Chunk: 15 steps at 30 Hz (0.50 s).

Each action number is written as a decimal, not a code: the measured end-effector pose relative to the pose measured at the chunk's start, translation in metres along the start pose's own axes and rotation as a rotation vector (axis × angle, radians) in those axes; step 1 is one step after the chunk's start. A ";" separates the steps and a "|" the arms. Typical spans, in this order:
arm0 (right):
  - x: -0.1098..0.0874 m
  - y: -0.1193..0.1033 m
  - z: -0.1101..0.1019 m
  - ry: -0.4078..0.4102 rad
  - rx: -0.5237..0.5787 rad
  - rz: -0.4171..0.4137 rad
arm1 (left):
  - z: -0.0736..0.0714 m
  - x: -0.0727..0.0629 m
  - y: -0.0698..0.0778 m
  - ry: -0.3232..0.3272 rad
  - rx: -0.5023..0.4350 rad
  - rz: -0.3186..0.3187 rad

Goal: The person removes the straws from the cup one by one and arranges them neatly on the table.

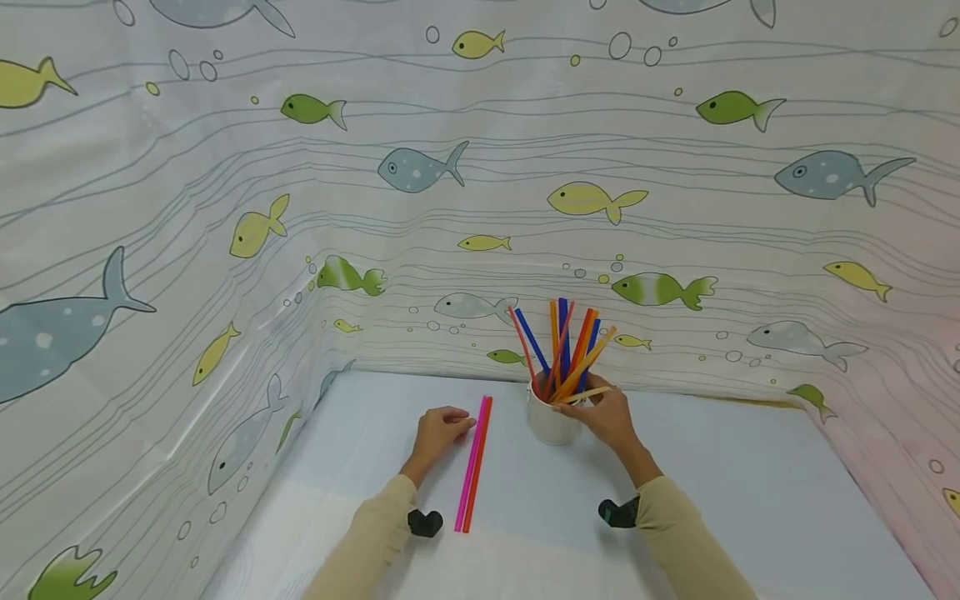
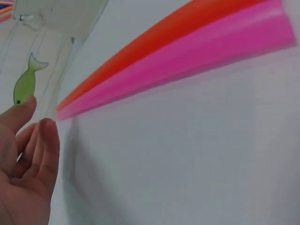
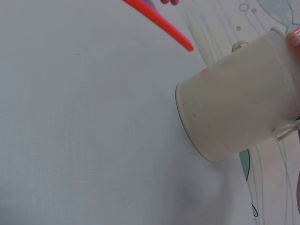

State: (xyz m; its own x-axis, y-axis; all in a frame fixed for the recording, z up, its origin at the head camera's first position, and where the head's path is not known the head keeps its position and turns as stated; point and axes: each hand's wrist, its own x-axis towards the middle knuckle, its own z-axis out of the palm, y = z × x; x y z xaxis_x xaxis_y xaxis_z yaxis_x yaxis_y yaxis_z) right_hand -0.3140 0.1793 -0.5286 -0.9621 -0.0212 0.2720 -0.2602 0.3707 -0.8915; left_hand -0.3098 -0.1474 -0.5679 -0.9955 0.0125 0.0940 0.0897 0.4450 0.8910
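Observation:
On the tabletop a pink straw [image 1: 471, 467] and a red straw [image 1: 478, 467] lie side by side. My left hand [image 1: 442, 433] is beside their far part, its fingers loosely bent and holding nothing. In the left wrist view, thumb and fingers stand apart near the far end of the pink straw [image 2: 178, 65]. A white cup [image 1: 553, 421] with small handles holds several blue, orange and red straws [image 1: 564, 346]. My right hand [image 1: 611, 417] bends round the cup's right rim, thumb in front. A pale yellow straw [image 1: 596, 393] crosses it; I cannot tell whether the fingers pinch it.
The white tabletop [image 1: 742, 475] runs back to a hanging sheet [image 1: 660, 242] printed with fish, which also encloses the sides. Dark wrist devices [image 1: 619, 512] sit at both sleeve cuffs. The cup stands close to the back sheet.

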 end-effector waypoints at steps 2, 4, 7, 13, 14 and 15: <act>0.000 -0.001 0.000 -0.002 0.013 0.000 | 0.001 0.005 0.006 -0.009 0.004 0.015; 0.000 -0.002 0.000 -0.009 0.020 -0.002 | 0.001 0.011 0.014 -0.021 0.002 0.030; 0.001 -0.003 0.000 -0.015 0.023 -0.008 | 0.001 0.019 0.029 -0.027 0.019 0.059; 0.001 -0.002 0.000 -0.005 0.003 0.000 | 0.007 0.039 0.056 -0.027 0.025 0.118; 0.001 -0.002 0.000 -0.004 0.004 0.002 | 0.008 0.043 0.061 -0.021 0.015 0.133; 0.001 -0.002 -0.001 -0.003 0.006 0.003 | 0.010 0.046 0.065 -0.015 0.012 0.149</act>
State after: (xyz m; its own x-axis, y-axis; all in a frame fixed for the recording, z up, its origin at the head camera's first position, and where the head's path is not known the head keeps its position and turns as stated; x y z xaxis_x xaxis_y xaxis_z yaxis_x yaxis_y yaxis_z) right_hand -0.3142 0.1793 -0.5269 -0.9632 -0.0225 0.2678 -0.2573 0.3649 -0.8948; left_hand -0.3503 -0.1089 -0.5107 -0.9715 0.0929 0.2179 0.2362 0.4479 0.8623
